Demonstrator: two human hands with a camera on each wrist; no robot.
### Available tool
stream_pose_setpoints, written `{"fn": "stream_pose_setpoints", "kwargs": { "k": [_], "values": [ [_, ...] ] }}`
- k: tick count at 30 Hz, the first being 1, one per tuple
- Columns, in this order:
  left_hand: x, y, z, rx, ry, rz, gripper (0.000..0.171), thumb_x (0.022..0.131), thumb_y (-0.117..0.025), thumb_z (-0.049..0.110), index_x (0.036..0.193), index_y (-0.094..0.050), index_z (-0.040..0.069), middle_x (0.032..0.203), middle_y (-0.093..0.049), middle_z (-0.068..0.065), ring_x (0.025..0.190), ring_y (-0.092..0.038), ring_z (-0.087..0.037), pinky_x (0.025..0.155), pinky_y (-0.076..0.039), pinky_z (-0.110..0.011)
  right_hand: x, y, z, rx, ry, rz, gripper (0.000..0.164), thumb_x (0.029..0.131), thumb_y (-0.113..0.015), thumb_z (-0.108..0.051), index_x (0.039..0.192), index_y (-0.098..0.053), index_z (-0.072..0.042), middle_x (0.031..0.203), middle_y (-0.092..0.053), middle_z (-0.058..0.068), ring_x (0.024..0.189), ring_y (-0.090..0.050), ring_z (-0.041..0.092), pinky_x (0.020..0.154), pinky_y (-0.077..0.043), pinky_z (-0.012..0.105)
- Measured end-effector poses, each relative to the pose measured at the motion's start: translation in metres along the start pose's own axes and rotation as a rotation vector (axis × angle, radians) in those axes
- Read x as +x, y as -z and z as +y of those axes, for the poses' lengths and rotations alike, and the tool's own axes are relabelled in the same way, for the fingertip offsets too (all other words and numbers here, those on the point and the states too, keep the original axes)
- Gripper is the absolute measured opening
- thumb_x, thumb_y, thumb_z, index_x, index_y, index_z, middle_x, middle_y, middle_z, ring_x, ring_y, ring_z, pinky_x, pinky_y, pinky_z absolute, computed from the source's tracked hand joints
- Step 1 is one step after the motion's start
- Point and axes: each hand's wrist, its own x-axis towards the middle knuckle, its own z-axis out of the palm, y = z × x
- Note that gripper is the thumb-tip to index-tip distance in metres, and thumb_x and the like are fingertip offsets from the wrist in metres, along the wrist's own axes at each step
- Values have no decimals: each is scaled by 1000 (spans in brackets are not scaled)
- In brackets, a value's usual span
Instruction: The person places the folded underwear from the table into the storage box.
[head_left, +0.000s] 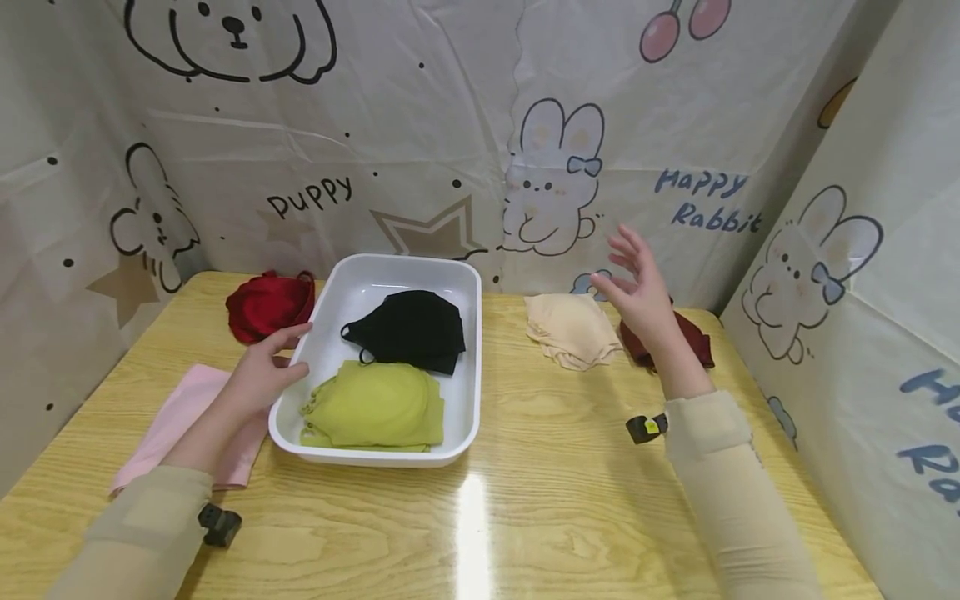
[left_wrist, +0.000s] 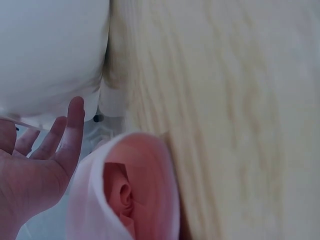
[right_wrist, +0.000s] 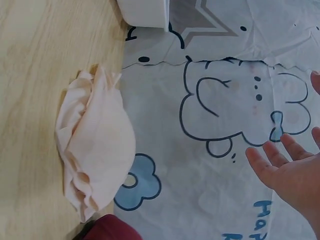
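Note:
My left hand (head_left: 258, 375) holds the left rim of a white plastic tray (head_left: 480, 367), its thumb over the edge and its fingers along the outer wall. Inside the tray, a folded black bra (head_left: 412, 329) with a strap loop lies behind a folded yellow-green bra (head_left: 378, 406). My right hand (head_left: 641, 292) is raised above the back right of the table, fingers spread and holding nothing. Below and beside it are a folded beige bra (head_left: 572, 329) and a dark red folded garment (head_left: 692, 340), partly hidden by the wrist.
A red bra (head_left: 270, 307) lies at the tray's back left. Folded pink cloth (head_left: 180, 417) lies under the left forearm. The wooden table (head_left: 555, 492) meets printed sheets (head_left: 420, 125) at the back and sides.

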Motion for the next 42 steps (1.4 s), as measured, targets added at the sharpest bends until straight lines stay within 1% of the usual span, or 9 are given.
{"fn": "stream_pose_setpoints", "kwargs": {
  "k": [2, 6, 14, 19, 22, 28, 32, 37, 42],
  "values": [
    [0, -1, 0, -3, 3, 0, 62, 92, -56, 15, 148, -31, 16, 134, -42, -25, 108, -50, -40, 83, -51, -42, 0, 1, 11, -5, -11, 8, 76, 88, -67, -19, 149, -23, -29, 150, -33, 9, 134, -35, 28, 106, -32, 51],
    [0, -1, 1, -5, 11, 0, 62, 92, -56, 16, 149, -30, 16, 135, -41, -24, 109, -50, -40, 84, -51, -43, -2, 2, 24, 14, -49, 16, 76, 88, -67, -22, 149, -23, -27, 150, -33, 9, 134, -35, 29, 107, -30, 52],
    [0, -1, 3, -5, 22, 2, 62, 92, -55, 15, 149, -30, 17, 136, -41, -25, 108, -50, -39, 84, -51, -41, -5, 0, 46, 54, -203, -1, 80, 88, -67, -26, 151, -18, -21, 151, -29, 12, 136, -31, 33, 107, -28, 56],
    [-1, -1, 5, 2, 32, 5, 62, 92, -55, 15, 149, -30, 16, 136, -41, -25, 109, -50, -39, 84, -52, -42, -7, -2, 58, -26, -257, -25, 82, 86, -66, -37, 151, -19, -20, 151, -29, 14, 135, -32, 36, 105, -31, 56],
    [-1, -2, 5, 6, 36, 7, 62, 91, -55, 14, 149, -30, 16, 136, -40, -25, 109, -50, -39, 84, -52, -43, -9, -2, 63, -39, -284, -45, 82, 87, -65, -39, 151, -18, -20, 151, -29, 15, 135, -31, 37, 103, -33, 57],
    [0, -2, 4, 9, 39, 5, 63, 92, -55, 15, 149, -30, 17, 137, -40, -24, 111, -49, -40, 86, -51, -47, -6, -2, 77, -104, -367, -87, 78, 89, -63, -35, 151, -20, -15, 151, -28, 19, 135, -30, 40, 105, -32, 55],
    [1, -2, 2, 10, 43, 5, 63, 92, -56, 16, 149, -30, 18, 137, -40, -24, 110, -50, -40, 86, -51, -47, -3, -4, 85, -128, -413, -115, 77, 90, -62, -33, 151, -18, -15, 150, -27, 22, 135, -29, 41, 106, -31, 54],
    [0, -2, 3, 10, 34, 9, 63, 92, -56, 15, 149, -30, 17, 136, -41, -25, 109, -50, -40, 86, -51, -47, -2, -4, 94, -128, -454, -163, 79, 90, -62, -32, 152, -16, -13, 152, -23, 22, 137, -25, 42, 108, -29, 54],
    [0, -2, 4, 17, 29, 10, 62, 92, -55, 14, 149, -30, 17, 135, -41, -25, 109, -50, -40, 86, -51, -47, 0, -8, 104, -178, -473, -215, 79, 90, -62, -30, 151, -16, -11, 152, -21, 24, 137, -23, 43, 108, -27, 55]
  ]
}}
